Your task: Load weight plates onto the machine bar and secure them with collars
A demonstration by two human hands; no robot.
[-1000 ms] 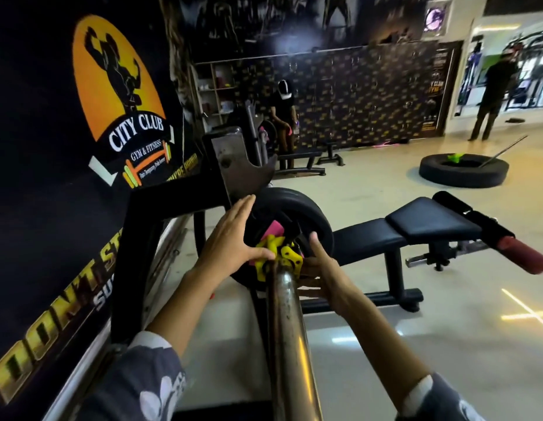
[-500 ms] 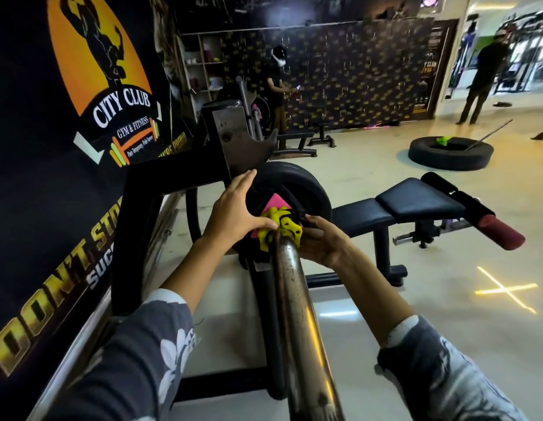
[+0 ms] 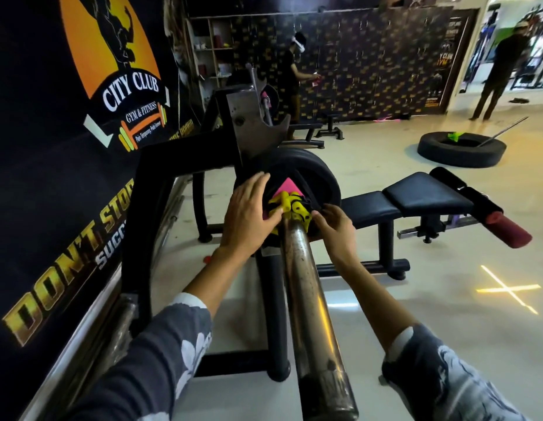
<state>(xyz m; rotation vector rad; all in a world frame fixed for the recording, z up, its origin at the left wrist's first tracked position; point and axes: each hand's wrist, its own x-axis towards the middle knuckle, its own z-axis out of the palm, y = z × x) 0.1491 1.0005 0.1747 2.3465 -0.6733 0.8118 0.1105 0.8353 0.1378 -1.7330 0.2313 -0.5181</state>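
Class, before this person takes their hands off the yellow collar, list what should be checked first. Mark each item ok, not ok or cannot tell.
1. The black round weight plate sits on the steel machine bar: ok.
2. The yellow plastic collar is on the bar, up at the plate: ok.
3. The collar's clamp is fully closed: cannot tell, fingers cover it.
4. The left hand lies flat on the plate, steadying it: ok.
5. The right hand pinches the collar: ok.

collar [image 3: 290, 209] on bar [image 3: 306, 287], plate [image 3: 312, 174] just behind, bench [image 3: 416, 199] right
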